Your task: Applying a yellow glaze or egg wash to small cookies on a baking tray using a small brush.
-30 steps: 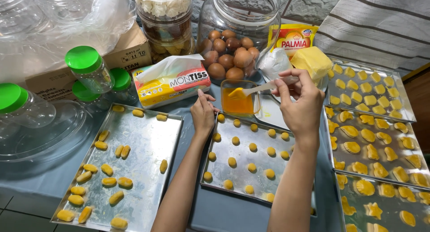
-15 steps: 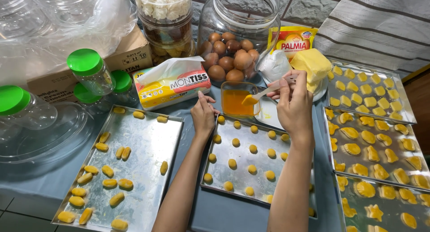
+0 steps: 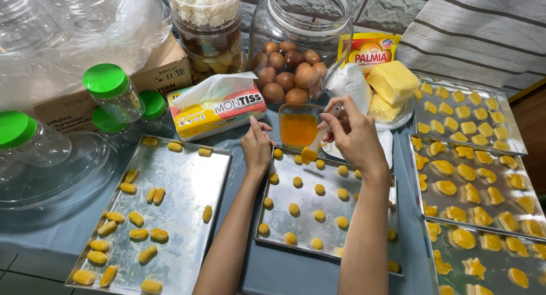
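My right hand (image 3: 352,137) grips a small pastry brush (image 3: 311,151), its yellow-coated tip just above the dough balls (image 3: 319,189) at the far edge of the middle metal tray (image 3: 267,212). My left hand (image 3: 257,146) rests on that tray's far left corner, fingers down on the rim. A small glass of orange-yellow egg wash (image 3: 299,128) stands just behind the tray, between both hands.
A second tray (image 3: 187,187) with oblong dough pieces lies at left. Trays of shaped yellow cookies (image 3: 475,175) fill the right side. Behind stand a jar of brown eggs (image 3: 293,73), a tissue pack (image 3: 219,107), butter blocks (image 3: 392,81), green-lidded jars (image 3: 111,93).
My right hand has brought the brush from the glass down to the far edge of the middle tray. My left hand stays on the tray corner.
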